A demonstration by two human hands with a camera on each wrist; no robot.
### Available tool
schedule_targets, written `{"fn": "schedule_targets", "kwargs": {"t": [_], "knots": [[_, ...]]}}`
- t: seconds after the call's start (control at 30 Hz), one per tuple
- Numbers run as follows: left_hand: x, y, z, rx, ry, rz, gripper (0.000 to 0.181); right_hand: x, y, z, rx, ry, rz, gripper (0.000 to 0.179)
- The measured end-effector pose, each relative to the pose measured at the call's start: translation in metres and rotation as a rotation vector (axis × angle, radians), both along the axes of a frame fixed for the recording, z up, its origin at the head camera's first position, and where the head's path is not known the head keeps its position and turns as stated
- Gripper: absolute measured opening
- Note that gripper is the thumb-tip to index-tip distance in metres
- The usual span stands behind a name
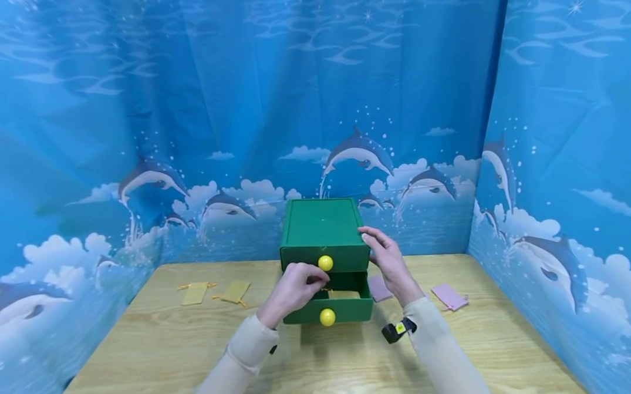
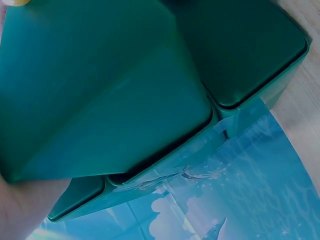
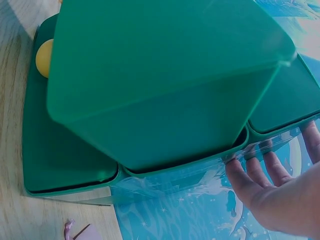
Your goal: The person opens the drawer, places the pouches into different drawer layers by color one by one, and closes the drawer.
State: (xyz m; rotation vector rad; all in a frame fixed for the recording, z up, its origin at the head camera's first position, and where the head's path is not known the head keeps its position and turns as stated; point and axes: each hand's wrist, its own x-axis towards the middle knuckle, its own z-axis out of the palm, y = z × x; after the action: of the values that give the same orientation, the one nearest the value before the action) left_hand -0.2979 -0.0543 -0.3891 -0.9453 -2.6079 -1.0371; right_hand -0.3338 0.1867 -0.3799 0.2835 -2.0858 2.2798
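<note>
A green drawer cabinet (image 1: 323, 223) with yellow knobs stands on the table, its middle drawer (image 1: 352, 310) pulled out. Inside that drawer lies a yellow drawstring pouch (image 1: 346, 294), part of its cord showing near the left hand. My left hand (image 1: 297, 287) reaches over the drawer's left side, fingertips bent down at the opening; whether they grip the cord I cannot tell. In the left wrist view, the drawer hides most of the left hand (image 2: 27, 207). My right hand (image 1: 389, 261) rests its extended fingers (image 3: 242, 180) against the cabinet's right side.
Two yellow drawstring pouches (image 1: 194, 293) lie on the table (image 1: 163, 344) to the left. At the right are a pink-purple pouch (image 1: 450, 297) and another purple pouch (image 1: 379, 289), partly behind the right hand. A blue dolphin-print curtain (image 1: 239, 135) surrounds the table's back and sides.
</note>
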Motion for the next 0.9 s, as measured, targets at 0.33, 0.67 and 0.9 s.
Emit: {"fn": "schedule_targets", "kwargs": {"t": [0.33, 0.67, 0.9], "knots": [[0.000, -0.003, -0.001, 0.046, 0.013, -0.006, 0.010, 0.000, 0.000, -0.001, 0.001, 0.007, 0.001, 0.048], [-0.002, -0.014, -0.004, 0.214, -0.009, 0.016, 0.014, 0.000, -0.001, 0.000, -0.008, 0.002, -0.014, 0.047], [-0.003, -0.024, -0.006, 0.313, -0.020, 0.046, 0.026, 0.001, -0.002, 0.000, 0.008, 0.002, -0.023, 0.045]]}}
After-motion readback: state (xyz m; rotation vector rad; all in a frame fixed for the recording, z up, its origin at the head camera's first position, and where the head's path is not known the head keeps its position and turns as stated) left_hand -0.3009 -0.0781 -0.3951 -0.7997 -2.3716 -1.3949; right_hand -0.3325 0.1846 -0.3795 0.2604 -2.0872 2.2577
